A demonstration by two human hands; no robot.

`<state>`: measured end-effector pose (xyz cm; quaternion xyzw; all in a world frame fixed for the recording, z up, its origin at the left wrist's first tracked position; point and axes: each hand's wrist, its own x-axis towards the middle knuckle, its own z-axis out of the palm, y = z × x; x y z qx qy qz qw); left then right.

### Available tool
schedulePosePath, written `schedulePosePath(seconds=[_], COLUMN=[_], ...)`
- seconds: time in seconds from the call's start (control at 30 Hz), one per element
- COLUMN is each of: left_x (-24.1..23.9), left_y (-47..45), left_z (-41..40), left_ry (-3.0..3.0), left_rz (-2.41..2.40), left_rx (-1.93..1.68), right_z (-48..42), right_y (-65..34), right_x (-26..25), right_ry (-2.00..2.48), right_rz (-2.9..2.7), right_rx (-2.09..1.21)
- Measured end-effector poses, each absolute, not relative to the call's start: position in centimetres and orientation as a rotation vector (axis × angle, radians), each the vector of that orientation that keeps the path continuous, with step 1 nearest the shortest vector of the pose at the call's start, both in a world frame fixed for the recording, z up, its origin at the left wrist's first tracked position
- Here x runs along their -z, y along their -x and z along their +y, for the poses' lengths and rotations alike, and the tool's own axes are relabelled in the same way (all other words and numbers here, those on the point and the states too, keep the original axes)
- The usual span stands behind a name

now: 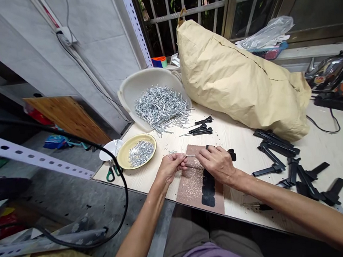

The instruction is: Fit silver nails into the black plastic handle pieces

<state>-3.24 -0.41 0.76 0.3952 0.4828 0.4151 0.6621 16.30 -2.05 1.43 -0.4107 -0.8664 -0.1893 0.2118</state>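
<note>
My left hand (172, 167) pinches a thin metal pin (190, 156) between thumb and fingertips. The pin reaches across to my right hand (217, 163), whose fingers are curled over its far end and hide what they grip. Both hands are just above a brown board (190, 186) with a worn, speckled surface. A column of black flat pieces (208, 192) lies along the board, partly under my right hand. Beyond the hands, several black plastic parts with thin pins (201, 129) rest on the table.
A white scoop-shaped container (128, 94) holds a heap of metal pins. Beside it, a yellow dish (122, 160) contains small metal pieces, with green-handled scissors (110, 175) at the edge. A large tan sack (230, 73) stands behind. Black plastic parts (305, 175) are piled right.
</note>
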Motion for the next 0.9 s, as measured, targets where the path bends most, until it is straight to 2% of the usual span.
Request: schedulePosePath(seconds=[0.07, 0.23, 0.3, 0.5, 0.7, 0.9], left_x=[-0.4, -0.8, -1.3, -2.4, -2.0, -1.1], left_y=[3.2, 3.2, 3.1, 2.6, 2.5, 2.5], left_z=[-0.4, -0.3, -0.3, -0.6, -0.6, -0.7], left_ry=[-1.004, -1.238, -1.274, -1.273, -1.342, -1.455], left_rz=[1.148, 1.213, 1.210, 1.219, 1.244, 1.273], left_rx=[-0.987, -0.981, -0.947, -0.934, -0.910, -0.954], right_z=[-1.9, -1.6, -1.7, -2.0, -1.7, -1.5], right_y=[-16.3, -16.4, -16.4, -16.0, -16.2, -19.6], right_x=[-1.5, -1.8, -1.9, -1.9, -2.1, -1.7], right_ry=[1.199, 1.468, 1.474, 1.436, 1.543, 1.508], right_rz=[-2.396, -2.299, -2.273, -2.306, -2.232, -2.234], right_rx=[0.441, -0.151, -0.263, -0.095, -0.568, -0.294])
